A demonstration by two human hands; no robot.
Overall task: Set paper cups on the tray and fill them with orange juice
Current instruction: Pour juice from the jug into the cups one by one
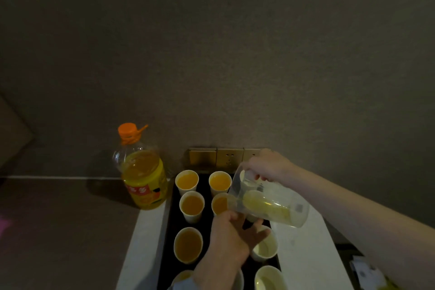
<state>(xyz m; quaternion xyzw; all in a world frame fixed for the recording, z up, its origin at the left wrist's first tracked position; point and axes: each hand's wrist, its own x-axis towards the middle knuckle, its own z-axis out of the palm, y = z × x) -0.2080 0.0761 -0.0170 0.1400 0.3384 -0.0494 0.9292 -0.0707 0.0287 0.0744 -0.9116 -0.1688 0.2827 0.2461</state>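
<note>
A dark tray (168, 231) on a white counter carries several white paper cups. Cups at the back (187, 181) and left (188, 245) hold orange juice, while two cups at the right front (266, 248) look empty. My right hand (268, 167) grips the handle of a clear plastic jug (270, 205), tipped on its side with its spout over a juice cup (220, 205) in the second row. A little juice lies in the jug. My left hand (233, 235) reaches over the tray, its fingers against that cup beneath the jug; its grip is partly hidden.
A large juice bottle (143, 172) with an orange cap stands left of the tray, against the wall. Gold wall sockets (216, 156) sit just behind the tray. The white counter (303, 254) continues right of the tray, and dark objects lie at the far right edge.
</note>
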